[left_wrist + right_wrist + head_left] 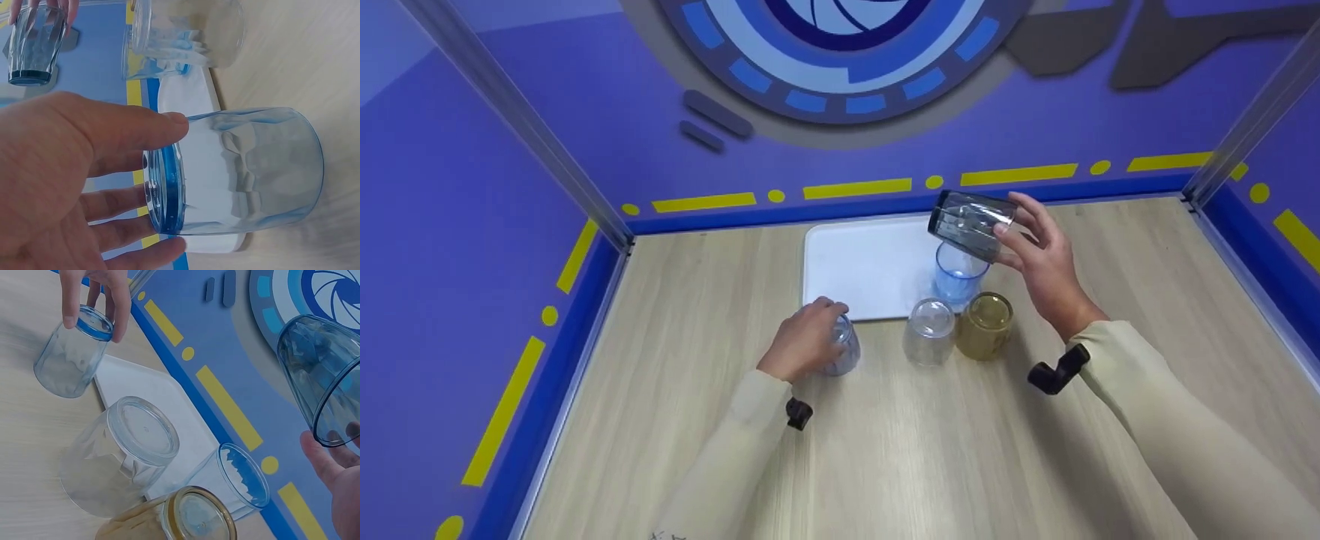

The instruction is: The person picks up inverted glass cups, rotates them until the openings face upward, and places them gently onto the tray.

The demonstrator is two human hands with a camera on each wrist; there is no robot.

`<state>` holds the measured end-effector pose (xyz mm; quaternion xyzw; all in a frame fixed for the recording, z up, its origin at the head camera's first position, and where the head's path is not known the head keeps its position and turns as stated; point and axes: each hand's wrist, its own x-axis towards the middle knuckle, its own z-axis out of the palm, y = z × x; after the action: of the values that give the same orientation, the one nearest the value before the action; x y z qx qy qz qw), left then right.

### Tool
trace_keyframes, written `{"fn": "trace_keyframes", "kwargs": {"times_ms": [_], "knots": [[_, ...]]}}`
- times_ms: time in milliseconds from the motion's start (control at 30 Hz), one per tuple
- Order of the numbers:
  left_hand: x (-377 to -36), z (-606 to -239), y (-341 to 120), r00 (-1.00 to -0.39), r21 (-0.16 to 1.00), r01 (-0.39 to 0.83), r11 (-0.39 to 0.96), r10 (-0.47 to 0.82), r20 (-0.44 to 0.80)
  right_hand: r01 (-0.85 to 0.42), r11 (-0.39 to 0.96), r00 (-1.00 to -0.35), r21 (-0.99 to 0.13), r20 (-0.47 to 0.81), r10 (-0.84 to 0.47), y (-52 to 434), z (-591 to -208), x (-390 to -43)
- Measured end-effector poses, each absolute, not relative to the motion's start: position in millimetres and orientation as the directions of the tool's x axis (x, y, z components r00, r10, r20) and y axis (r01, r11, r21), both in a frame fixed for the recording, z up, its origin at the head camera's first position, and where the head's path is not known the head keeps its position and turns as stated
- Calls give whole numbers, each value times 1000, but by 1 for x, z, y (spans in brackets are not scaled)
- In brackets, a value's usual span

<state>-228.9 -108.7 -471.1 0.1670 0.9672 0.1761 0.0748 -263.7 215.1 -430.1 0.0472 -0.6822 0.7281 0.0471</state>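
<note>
With the right hand (1039, 251) curled round the tilted grey cup (971, 223) above the upright blue cup (958, 274) on the tray (859, 266), turning it fully upright before lowering seems wise, while the left hand (802, 341) pinches the base of an inverted cup (840, 351).

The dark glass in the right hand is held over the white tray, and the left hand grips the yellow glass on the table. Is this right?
Not quite. The left hand grips a pale blue glass, not the yellow glass, which stands untouched beside the clear glass; the head view shows it. The rest holds: the right hand holds the dark glass over the white tray.
</note>
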Motion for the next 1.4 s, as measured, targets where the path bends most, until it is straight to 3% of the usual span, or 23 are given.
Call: {"fn": "trace_keyframes", "kwargs": {"times_ms": [333, 600, 1400], "knots": [[-235, -469, -113, -939, 396, 232, 888, 311, -147, -154, -67, -988, -986, 154, 1, 216, -427, -268], [-235, -468, -110, -921, 323, 318, 892, 371, -119, -104, 14, -994, -994, 105, 40, 216, -424, -271], [-233, -467, -109, -921, 313, 316, 896, 368, -125, -19, 188, -995, -982, 36, 90, 215, -426, -290]]}}
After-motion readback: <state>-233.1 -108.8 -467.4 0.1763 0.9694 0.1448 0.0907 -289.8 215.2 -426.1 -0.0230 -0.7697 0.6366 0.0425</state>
